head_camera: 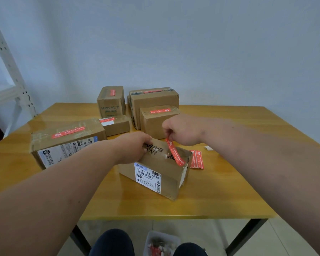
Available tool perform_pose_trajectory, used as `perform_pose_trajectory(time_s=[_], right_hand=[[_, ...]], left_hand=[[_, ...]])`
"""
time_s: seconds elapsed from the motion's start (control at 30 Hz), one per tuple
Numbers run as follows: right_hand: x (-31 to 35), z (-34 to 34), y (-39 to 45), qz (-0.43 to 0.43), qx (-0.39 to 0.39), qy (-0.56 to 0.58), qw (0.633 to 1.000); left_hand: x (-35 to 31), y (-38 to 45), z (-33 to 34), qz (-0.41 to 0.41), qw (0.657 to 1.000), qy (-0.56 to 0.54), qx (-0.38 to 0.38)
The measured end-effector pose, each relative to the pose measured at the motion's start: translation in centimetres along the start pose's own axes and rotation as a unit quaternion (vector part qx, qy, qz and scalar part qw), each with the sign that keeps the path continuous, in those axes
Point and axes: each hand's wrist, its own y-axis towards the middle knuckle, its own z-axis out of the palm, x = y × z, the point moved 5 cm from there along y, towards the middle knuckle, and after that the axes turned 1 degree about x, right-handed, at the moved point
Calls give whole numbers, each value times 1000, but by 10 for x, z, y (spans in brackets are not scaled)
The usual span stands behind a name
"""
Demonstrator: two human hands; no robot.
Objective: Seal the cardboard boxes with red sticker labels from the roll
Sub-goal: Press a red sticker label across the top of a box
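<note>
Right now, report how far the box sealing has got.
Done: five boxes behind carry red stickers, such as the large left box. In hand: left hand steadies the front box while right hand pinches a red sticker over it. Left: pressing it down.

nearest box [161, 170] mid-table [229, 191], five boxes [111, 102] behind (roll [197, 159] right)

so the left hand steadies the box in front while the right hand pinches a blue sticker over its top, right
Not quite: the sticker is red, not blue. The head view shows the left hand steadying the front box while the right hand pinches the red sticker over its top.
</note>
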Motion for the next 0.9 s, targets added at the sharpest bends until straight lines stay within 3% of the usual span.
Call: perform_pose_trajectory(time_s=[0.4, 0.9], right_hand=[[7, -17, -9, -4, 3, -89, 996], [-6, -22, -22, 21, -14, -69, 997]], left_hand=[[-2, -1, 2, 8, 1000, 0, 0], [-3, -3, 7, 5, 999, -31, 31]])
